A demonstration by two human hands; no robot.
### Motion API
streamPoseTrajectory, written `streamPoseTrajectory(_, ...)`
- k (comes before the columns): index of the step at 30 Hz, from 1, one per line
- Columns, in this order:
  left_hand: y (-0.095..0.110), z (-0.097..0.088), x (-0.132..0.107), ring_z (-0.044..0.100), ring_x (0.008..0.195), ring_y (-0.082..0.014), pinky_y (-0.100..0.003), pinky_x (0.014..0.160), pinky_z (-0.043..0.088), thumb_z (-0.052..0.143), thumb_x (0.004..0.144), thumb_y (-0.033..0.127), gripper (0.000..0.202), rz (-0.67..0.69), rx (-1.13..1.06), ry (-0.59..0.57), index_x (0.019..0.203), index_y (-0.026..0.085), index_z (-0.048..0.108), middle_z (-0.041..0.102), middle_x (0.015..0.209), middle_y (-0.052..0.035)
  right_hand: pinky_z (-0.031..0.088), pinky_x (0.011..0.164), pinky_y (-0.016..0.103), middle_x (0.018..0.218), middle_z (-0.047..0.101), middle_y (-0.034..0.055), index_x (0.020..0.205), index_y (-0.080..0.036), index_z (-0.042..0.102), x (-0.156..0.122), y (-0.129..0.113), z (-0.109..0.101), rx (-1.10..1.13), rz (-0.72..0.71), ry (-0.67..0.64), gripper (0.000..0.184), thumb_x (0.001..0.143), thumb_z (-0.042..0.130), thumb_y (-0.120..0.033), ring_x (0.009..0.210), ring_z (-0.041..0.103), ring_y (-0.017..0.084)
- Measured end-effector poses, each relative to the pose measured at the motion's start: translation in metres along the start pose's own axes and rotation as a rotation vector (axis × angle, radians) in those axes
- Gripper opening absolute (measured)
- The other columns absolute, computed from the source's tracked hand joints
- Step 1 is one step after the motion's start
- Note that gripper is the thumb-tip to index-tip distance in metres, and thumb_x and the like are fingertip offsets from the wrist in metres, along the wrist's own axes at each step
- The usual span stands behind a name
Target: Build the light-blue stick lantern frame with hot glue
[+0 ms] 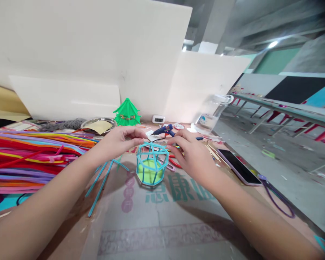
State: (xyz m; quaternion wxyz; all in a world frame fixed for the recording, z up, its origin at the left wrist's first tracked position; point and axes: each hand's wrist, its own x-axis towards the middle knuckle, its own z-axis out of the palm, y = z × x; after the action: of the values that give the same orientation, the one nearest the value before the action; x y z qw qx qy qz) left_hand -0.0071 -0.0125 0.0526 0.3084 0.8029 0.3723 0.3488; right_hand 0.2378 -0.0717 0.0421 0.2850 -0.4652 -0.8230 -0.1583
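A small light-blue cage-like frame [152,168] with a yellow-green base stands upright on the plastic-covered table. It looks built from pipe cleaners, with strips crossing over its top. My left hand [121,141] is above its upper left side, thumb and forefinger pinched; whatever lies between them is too small to make out. At the upper right rim, my right hand [191,150] has its fingers curled together close to the end of a blue strip, their grip partly hidden. Loose blue pipe cleaners [100,186] lie left of the frame.
Behind the frame lies a blue glue gun [164,130], near pliers and scissors. Bundles of coloured pipe cleaners [29,155] cover the left side. A green tree-like model [127,112], a small digital clock [158,119] and a clear bottle [209,115] stand behind; a phone [239,167] lies right.
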Motion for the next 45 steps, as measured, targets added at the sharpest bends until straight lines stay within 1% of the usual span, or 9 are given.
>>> streamPoseTrajectory(9,-0.012,-0.004,0.002,0.067,0.083,-0.0172,-0.028,0.078,0.053,0.067,0.081,0.038,0.020,0.007,-0.018,0.085,0.091,0.022,0.072,0.074,0.091,-0.0012,0.038,0.059,0.027,0.080,0.066,0.0026,0.099,-0.019,0.058,0.000,-0.003,-0.004,0.089,0.152,-0.059,0.012,0.093,0.057,-0.029,0.067,0.059,0.017)
streamPoseTrajectory(16,-0.006,-0.001,0.002,0.066,0.078,-0.0147,-0.023,0.066,0.053,0.073,0.076,0.038,0.027,-0.024,-0.262,0.155,0.093,0.018,0.068,0.073,0.091,-0.0033,0.043,0.058,0.026,0.077,0.060,-0.0011,0.119,-0.019,0.048,0.008,0.004,-0.001,0.751,0.395,0.097,0.036,0.087,0.061,-0.030,0.064,0.055,0.013)
streamPoseTrajectory(20,0.003,0.016,-0.001,0.066,0.073,-0.0149,-0.025,0.064,0.053,0.073,0.077,0.039,0.030,-0.041,-0.315,0.057,0.097,0.017,0.066,0.072,0.087,-0.0033,0.046,0.058,0.027,0.079,0.067,0.0022,0.109,-0.018,0.065,0.008,-0.004,0.003,1.037,0.458,-0.101,0.029,0.087,0.058,-0.035,0.061,0.055,0.012)
streamPoseTrajectory(23,0.011,0.029,-0.006,0.066,0.076,-0.0149,-0.025,0.068,0.053,0.069,0.081,0.036,0.027,0.024,-0.224,-0.079,0.100,0.018,0.068,0.071,0.084,-0.0019,0.047,0.056,0.026,0.065,0.062,-0.0006,0.101,-0.019,0.071,0.005,-0.013,0.006,1.138,0.468,-0.086,0.028,0.089,0.056,-0.038,0.057,0.054,0.012)
streamPoseTrajectory(26,0.019,0.030,-0.010,0.065,0.075,-0.0142,-0.024,0.068,0.051,0.065,0.084,0.035,0.028,0.082,-0.088,-0.122,0.108,0.021,0.068,0.069,0.080,0.0004,0.048,0.057,0.026,0.065,0.060,-0.0008,0.090,-0.018,0.070,0.004,-0.017,0.003,1.164,0.423,-0.043,0.026,0.089,0.059,-0.041,0.060,0.057,0.012)
streamPoseTrajectory(31,0.025,0.010,-0.010,0.064,0.068,-0.0144,-0.025,0.063,0.050,0.058,0.088,0.047,0.035,0.043,0.005,0.027,0.108,0.020,0.068,0.071,0.081,-0.0004,0.041,0.048,0.022,0.061,0.061,-0.0017,0.088,-0.017,0.065,0.007,-0.014,-0.010,0.983,0.381,-0.096,0.029,0.095,0.049,-0.040,0.047,0.050,0.009)
streamPoseTrajectory(36,0.029,0.006,-0.010,0.066,0.082,-0.0178,-0.027,0.075,0.051,0.058,0.088,0.039,0.028,0.158,0.104,0.079,0.104,0.021,0.073,0.074,0.093,-0.0024,0.041,0.054,0.024,0.073,0.065,-0.0001,0.108,-0.020,0.069,0.002,-0.022,-0.009,0.687,0.295,-0.191,0.025,0.093,0.052,-0.030,0.056,0.051,0.011)
streamPoseTrajectory(39,0.025,0.010,-0.009,0.066,0.088,-0.0185,-0.028,0.079,0.050,0.060,0.087,0.031,0.020,0.237,0.172,0.077,0.096,0.022,0.075,0.074,0.093,-0.0028,0.041,0.056,0.024,0.070,0.062,-0.0011,0.121,-0.021,0.063,-0.001,-0.026,-0.004,0.681,0.289,-0.162,0.032,0.093,0.052,-0.028,0.058,0.050,0.012)
streamPoseTrajectory(45,0.003,0.009,-0.003,0.063,0.095,-0.0196,-0.032,0.085,0.048,0.057,0.091,0.032,0.018,0.355,0.379,0.083,0.094,0.022,0.072,0.069,0.096,-0.0049,0.040,0.057,0.024,0.070,0.057,-0.0022,0.123,-0.021,0.061,0.000,-0.020,-0.003,0.740,0.287,-0.200,0.032,0.094,0.050,-0.027,0.061,0.051,0.012)
